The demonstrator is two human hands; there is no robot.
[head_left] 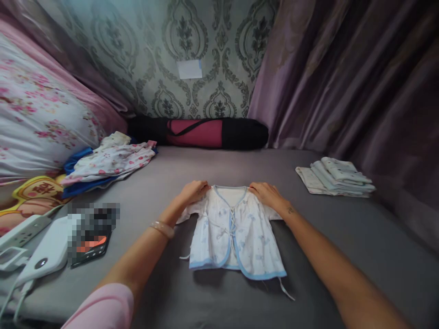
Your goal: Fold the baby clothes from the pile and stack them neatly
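A small white shirt (214, 237) with blue edging, a pale print and tie strings lies front up on the grey sheet (219, 306), its hem toward me. At its left shoulder, my left hand (195, 192) has its fingers closed on the cloth beside the collar. My right hand (267, 194) pinches the opposite shoulder near the neckline. Both short sleeves spread outward beneath my wrists and are partly hidden by them. One string trails out past the hem at the lower right, another at the left side.
Folded cloths (339, 178) are stacked at the right. Rumpled clothes (113, 160) lie at the left, above a phone (91, 251), a white device (51, 251) and a power strip (25, 233). A black and red bag (195, 132) rests along the wall.
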